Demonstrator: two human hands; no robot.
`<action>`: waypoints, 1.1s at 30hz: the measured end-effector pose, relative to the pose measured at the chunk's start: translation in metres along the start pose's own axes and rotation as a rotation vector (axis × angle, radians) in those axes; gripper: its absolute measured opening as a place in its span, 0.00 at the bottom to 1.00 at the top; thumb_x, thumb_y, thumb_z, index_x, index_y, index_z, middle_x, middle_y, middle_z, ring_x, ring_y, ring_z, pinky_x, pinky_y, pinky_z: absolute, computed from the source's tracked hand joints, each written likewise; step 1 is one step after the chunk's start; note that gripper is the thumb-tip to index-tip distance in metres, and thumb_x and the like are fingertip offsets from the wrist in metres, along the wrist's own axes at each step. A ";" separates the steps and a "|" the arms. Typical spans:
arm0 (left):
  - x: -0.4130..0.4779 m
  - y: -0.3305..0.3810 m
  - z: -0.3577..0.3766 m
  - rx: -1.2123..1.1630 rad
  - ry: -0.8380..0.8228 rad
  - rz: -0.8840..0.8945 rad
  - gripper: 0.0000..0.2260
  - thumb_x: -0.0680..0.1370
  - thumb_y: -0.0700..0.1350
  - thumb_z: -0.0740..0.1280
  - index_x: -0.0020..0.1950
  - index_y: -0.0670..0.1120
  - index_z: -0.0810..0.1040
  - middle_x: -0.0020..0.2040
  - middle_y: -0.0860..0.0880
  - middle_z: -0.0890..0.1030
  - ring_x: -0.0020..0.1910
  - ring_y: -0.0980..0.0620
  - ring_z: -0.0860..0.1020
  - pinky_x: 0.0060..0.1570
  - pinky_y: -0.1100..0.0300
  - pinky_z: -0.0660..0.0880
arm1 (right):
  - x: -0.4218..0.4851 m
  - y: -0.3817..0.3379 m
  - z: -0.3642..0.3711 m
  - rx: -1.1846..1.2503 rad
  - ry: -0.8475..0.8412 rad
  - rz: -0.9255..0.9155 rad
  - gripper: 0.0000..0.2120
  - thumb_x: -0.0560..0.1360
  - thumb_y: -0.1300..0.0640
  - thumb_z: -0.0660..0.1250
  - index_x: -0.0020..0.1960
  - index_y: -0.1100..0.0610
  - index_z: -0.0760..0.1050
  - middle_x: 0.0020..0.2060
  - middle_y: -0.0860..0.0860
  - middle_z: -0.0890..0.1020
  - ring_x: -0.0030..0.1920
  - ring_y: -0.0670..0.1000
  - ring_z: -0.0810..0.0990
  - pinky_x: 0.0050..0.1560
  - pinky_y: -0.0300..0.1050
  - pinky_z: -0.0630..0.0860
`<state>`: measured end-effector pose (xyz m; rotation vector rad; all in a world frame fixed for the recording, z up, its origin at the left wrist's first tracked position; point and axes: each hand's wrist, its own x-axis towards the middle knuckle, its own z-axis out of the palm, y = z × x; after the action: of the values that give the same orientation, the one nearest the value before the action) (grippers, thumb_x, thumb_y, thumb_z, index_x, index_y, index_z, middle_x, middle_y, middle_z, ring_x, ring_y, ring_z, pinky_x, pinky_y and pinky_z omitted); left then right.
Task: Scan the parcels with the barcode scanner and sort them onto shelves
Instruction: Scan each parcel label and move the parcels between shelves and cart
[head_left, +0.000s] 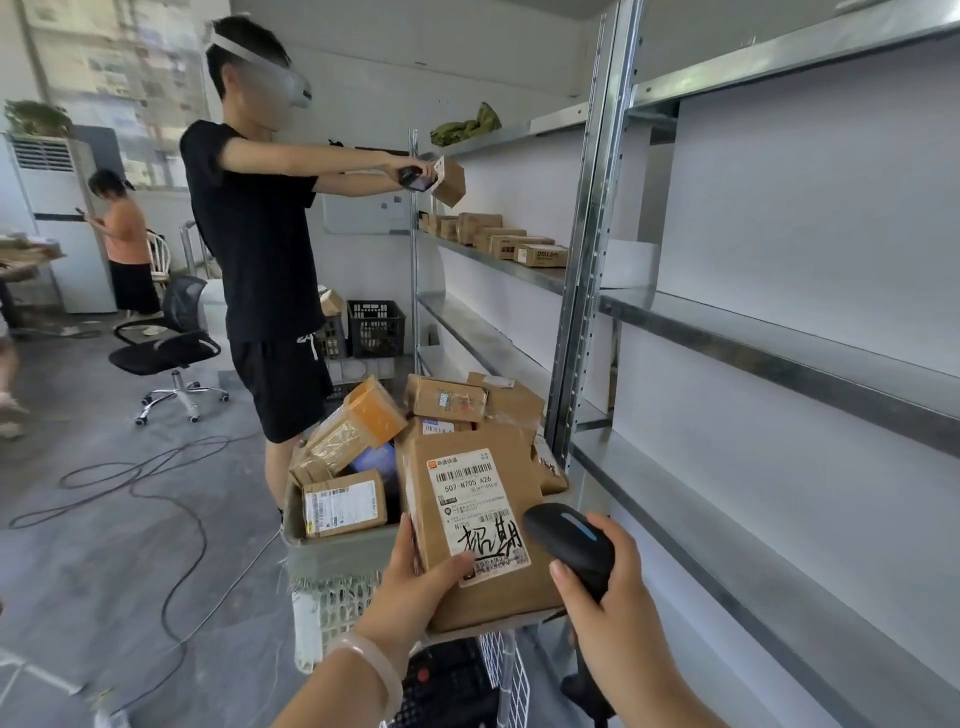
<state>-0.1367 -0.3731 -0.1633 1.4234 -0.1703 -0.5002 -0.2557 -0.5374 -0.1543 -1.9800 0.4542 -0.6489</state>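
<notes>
**Parcel and scanner held over the cart**

Holding a brown cardboard parcel (478, 525) from its lower left corner, the left hand (415, 582) is closed around it, thumb pressed on the bottom edge of the white shipping label (475, 512) and the other fingers tucked underneath. The label faces up, printed with barcodes and "507-N705 A26", with black handwriting across its lower part. A pale bracelet (376, 670) sits on the left wrist.

The right hand (608, 587) is wrapped around the handle of a black barcode scanner (569, 543), whose head sits just beside the parcel's right edge, close to the label.

Beyond the held parcel, a grey bin (332, 551) on a white wire cart (332, 608) is piled with more cardboard parcels (447, 400), several tilted against each other.

To the right runs a metal shelving unit (779, 343) with bare near shelves. Further along, a row of small boxes (509, 241) lies on a middle shelf. A second person in black clothes (260, 244) stands beside the bin, arms stretched toward the shelf with a box and a scanner. A black office chair (166, 348) and cables (156, 483) are on the floor at left.
</notes>
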 end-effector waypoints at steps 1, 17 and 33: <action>0.008 -0.001 0.003 -0.002 0.000 -0.002 0.42 0.73 0.44 0.75 0.79 0.60 0.53 0.60 0.52 0.80 0.56 0.48 0.80 0.50 0.56 0.77 | 0.008 0.004 -0.001 0.007 -0.005 0.006 0.24 0.74 0.51 0.70 0.58 0.29 0.60 0.53 0.37 0.74 0.45 0.44 0.81 0.45 0.37 0.79; 0.150 0.009 0.098 -0.020 0.069 0.035 0.53 0.65 0.44 0.82 0.81 0.56 0.51 0.64 0.52 0.78 0.56 0.53 0.79 0.39 0.66 0.77 | 0.183 0.077 -0.037 0.052 -0.006 0.045 0.26 0.74 0.49 0.70 0.58 0.26 0.58 0.55 0.41 0.76 0.43 0.49 0.83 0.46 0.50 0.81; 0.288 0.116 0.050 0.291 0.009 0.234 0.53 0.58 0.71 0.76 0.76 0.72 0.49 0.74 0.59 0.61 0.73 0.54 0.63 0.72 0.43 0.64 | 0.346 0.012 0.022 0.165 0.141 -0.051 0.24 0.76 0.50 0.68 0.68 0.42 0.61 0.58 0.49 0.77 0.53 0.53 0.80 0.55 0.52 0.78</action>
<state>0.1246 -0.5344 -0.0946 1.6629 -0.4104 -0.2835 0.0302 -0.7219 -0.0860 -1.8015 0.4226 -0.8350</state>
